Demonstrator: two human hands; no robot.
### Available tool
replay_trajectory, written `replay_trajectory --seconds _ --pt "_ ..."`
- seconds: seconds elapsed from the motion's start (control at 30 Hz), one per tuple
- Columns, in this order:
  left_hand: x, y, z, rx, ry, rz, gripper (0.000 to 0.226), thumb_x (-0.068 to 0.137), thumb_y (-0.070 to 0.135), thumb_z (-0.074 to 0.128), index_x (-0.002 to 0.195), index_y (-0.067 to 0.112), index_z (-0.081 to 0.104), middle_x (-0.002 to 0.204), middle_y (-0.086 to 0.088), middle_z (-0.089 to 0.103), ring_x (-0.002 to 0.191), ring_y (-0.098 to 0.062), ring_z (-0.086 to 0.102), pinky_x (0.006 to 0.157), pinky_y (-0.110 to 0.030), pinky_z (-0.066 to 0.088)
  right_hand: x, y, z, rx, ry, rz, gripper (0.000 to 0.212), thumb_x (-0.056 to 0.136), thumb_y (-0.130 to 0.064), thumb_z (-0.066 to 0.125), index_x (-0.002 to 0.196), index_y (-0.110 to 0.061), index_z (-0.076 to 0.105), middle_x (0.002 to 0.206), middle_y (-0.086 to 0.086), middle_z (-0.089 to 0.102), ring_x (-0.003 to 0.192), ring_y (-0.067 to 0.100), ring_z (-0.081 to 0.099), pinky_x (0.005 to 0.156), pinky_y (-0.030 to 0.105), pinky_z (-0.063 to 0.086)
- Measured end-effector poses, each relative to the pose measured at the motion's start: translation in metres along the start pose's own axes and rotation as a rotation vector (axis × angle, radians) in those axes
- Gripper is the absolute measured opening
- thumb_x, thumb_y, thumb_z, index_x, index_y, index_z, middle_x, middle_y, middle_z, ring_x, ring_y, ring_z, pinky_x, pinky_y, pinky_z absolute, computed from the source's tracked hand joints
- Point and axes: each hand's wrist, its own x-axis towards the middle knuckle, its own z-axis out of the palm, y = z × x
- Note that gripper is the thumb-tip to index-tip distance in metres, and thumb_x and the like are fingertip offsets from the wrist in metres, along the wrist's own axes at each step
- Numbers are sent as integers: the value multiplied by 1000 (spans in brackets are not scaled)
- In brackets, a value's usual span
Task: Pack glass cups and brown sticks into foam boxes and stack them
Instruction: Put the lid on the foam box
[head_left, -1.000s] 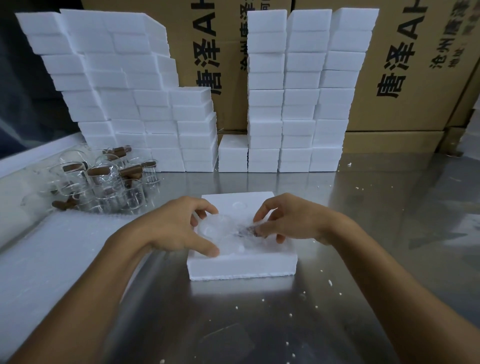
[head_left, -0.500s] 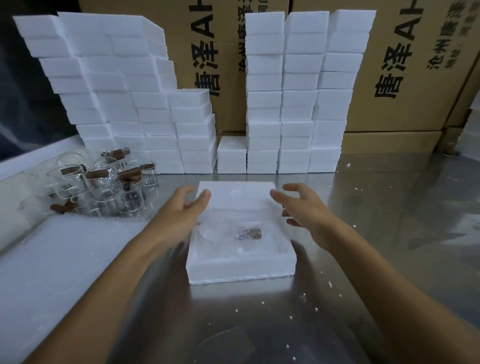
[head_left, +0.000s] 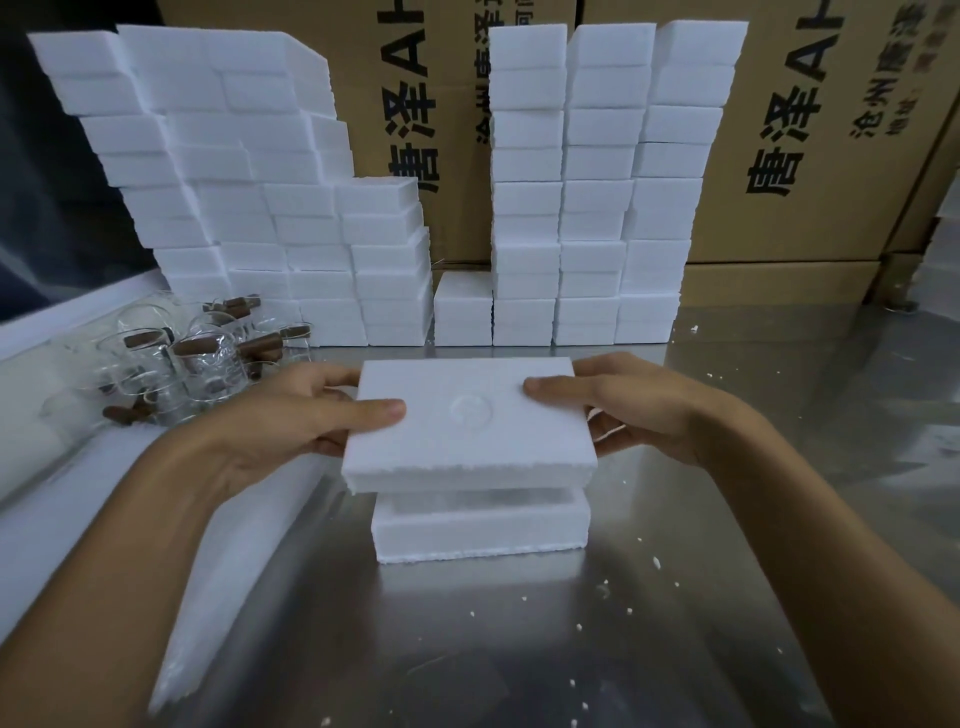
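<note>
A white foam lid (head_left: 467, 431) with a round embossed mark hangs just above the foam box base (head_left: 480, 530) on the metal table. My left hand (head_left: 301, 415) grips the lid's left edge, thumb on top. My right hand (head_left: 623, 410) grips its right edge the same way. The lid hides the inside of the base, so the cup and stick packed there are out of sight. At the left, a cluster of glass cups (head_left: 156, 358) and brown sticks (head_left: 200, 345) lies on the table.
Two tall stacks of white foam boxes (head_left: 270, 208) (head_left: 597, 208) stand at the back against brown cardboard cartons (head_left: 810, 130). One lone foam box (head_left: 462, 312) sits between the stacks. A white foam sheet (head_left: 78, 519) covers the table's left side. Foam crumbs dot the steel.
Both hands left the cup and stick in the base, reached behind it, took the foam lid and lifted it forward over the base.
</note>
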Motion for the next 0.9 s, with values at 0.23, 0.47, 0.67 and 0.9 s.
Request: replay_trajectory --seconds 0.23,0.47,0.67,0.9 --pt "-1 -9 -1 103 -99 -82 61 56 31 84 114 20 67 104 -5 76 97 -21 73 78 -29 59 6 9 2 -32 -84 32 54 76 -59 76 110 -18 71 102 5 76 87 23 75 70 29 60" --pt "12 -20 17 -12 35 -68 48 57 35 85 101 22 69 88 -4 77 82 -19 75 63 -22 57 12 23 1 -24 -21 99 44 84 -56 67 104 -17 74 93 1 77 75 17 73 63 25 57" --pt "29 -29 37 -78 283 12 45 67 31 86 106 23 65 60 8 66 61 -7 68 53 -16 52 14 33 -1 44 53 137 43 85 -54 68 103 -15 74 94 4 77 71 16 72 59 26 56" --pt "44 -46 50 -189 594 75 26 79 29 81 100 17 70 87 0 71 72 -8 65 63 -19 47 24 34 22 156 289 73 42 83 -56 72 102 -19 67 87 -1 75 74 14 73 59 28 61"
